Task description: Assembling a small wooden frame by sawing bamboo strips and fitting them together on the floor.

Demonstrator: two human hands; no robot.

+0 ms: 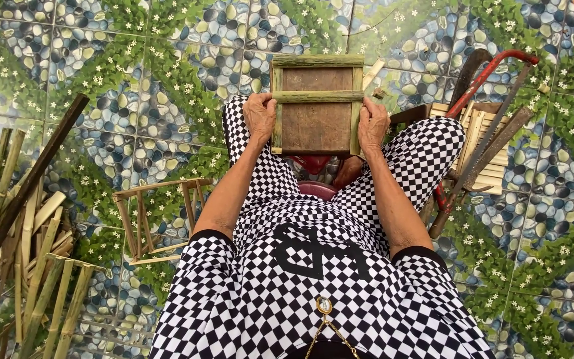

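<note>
A small bamboo-framed panel with a brown board inside rests on my knees, held upright in front of me. My left hand grips its left rail. Its right rail is gripped by my right hand. A green bamboo crossbar runs between the two hands. My legs in black-and-white checkered cloth are below the panel.
A small bamboo frame lies on the tiled floor to the left. Cut bamboo strips and a dark pole are piled at far left. On the right lie a red-handled saw, a slatted bamboo piece and a red stool under me.
</note>
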